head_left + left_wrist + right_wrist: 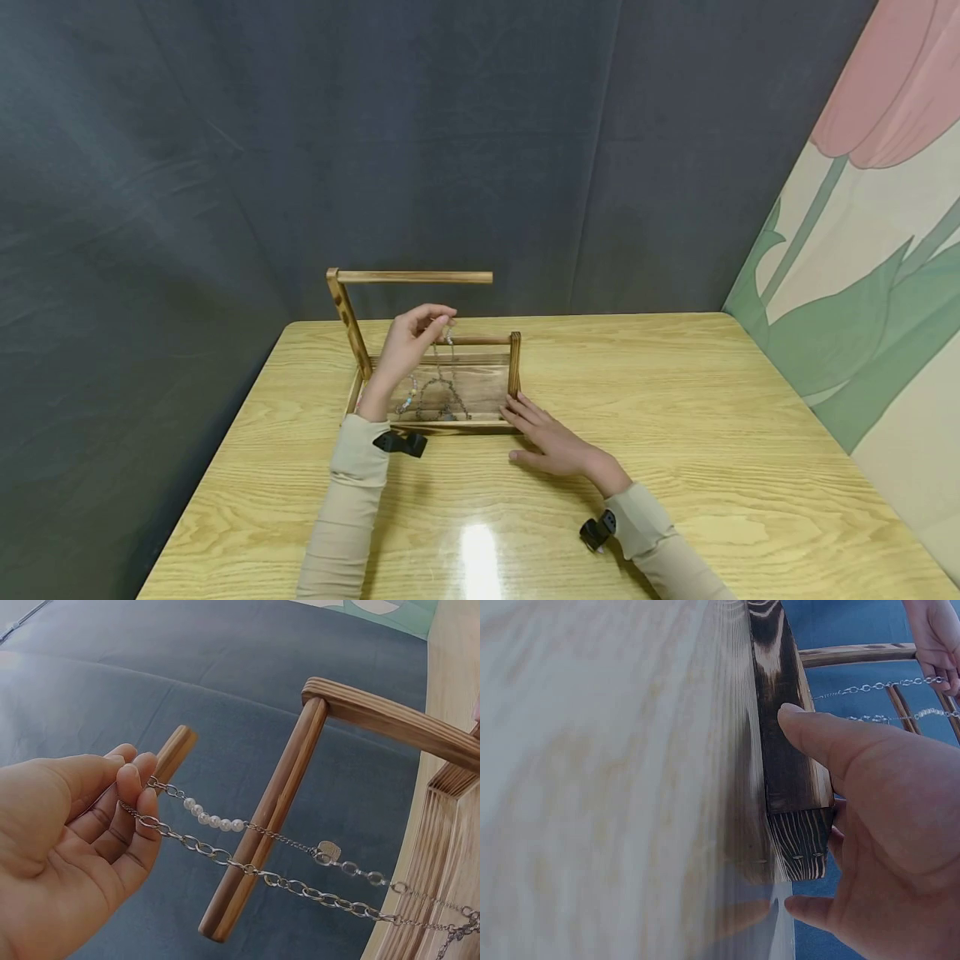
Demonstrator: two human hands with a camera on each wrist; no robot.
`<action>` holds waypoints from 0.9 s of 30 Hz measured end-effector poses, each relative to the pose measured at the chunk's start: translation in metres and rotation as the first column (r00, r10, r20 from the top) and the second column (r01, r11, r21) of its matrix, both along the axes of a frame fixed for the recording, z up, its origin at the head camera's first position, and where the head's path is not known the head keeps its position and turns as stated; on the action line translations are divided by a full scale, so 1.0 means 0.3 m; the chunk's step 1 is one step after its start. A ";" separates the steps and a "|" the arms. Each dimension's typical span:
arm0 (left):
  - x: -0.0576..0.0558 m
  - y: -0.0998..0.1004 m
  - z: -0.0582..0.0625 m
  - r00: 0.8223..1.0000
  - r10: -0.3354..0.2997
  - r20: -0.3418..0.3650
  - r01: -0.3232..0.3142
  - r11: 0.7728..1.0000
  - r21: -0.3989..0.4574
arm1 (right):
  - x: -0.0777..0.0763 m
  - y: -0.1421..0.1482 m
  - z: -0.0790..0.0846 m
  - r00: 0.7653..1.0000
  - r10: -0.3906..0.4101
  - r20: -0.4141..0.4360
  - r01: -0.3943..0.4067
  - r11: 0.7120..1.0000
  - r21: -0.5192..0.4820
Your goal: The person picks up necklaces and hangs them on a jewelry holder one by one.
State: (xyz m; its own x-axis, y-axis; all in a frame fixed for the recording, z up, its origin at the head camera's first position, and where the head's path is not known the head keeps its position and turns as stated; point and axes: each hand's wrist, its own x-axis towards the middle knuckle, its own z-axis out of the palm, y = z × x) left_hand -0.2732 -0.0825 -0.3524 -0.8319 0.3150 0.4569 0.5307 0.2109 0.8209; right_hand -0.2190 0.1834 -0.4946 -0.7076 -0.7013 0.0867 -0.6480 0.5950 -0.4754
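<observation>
My left hand (405,346) pinches a silver chain necklace (215,821) with a short row of white pearls. Its two strands hang down toward the tray of a wooden jewelry stand (457,428), passing a lower crossbar (480,340). Within the tray lie more chain (444,414) and a strand of coloured beads (409,397); which chain links belong to the held necklace I cannot tell. At the tray's right front corner, my right hand (551,442) rests with fingers extended. The right wrist view shows its thumb (810,729) at the tray's dark front edge (795,772).
A taller post (348,321) rises on the stand's left, carrying a high bar (416,277) with a free right end. A short post (514,363) stands on the right. The wooden table (675,400) meets a dark curtain (465,150) behind; a tulip-painted panel (862,250) is at right.
</observation>
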 end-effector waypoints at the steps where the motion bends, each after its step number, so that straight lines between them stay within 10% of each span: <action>1: -0.001 -0.003 0.000 1.000 -0.003 0.005 0.003 1.000 0.004 | 0.000 0.000 0.000 1.000 0.000 0.001 0.000 1.000 -0.002; 27: -0.009 -0.071 0.008 0.996 0.082 -0.017 -0.082 0.996 0.026 | -0.004 0.007 -0.005 1.000 -0.001 0.028 0.001 1.000 -0.008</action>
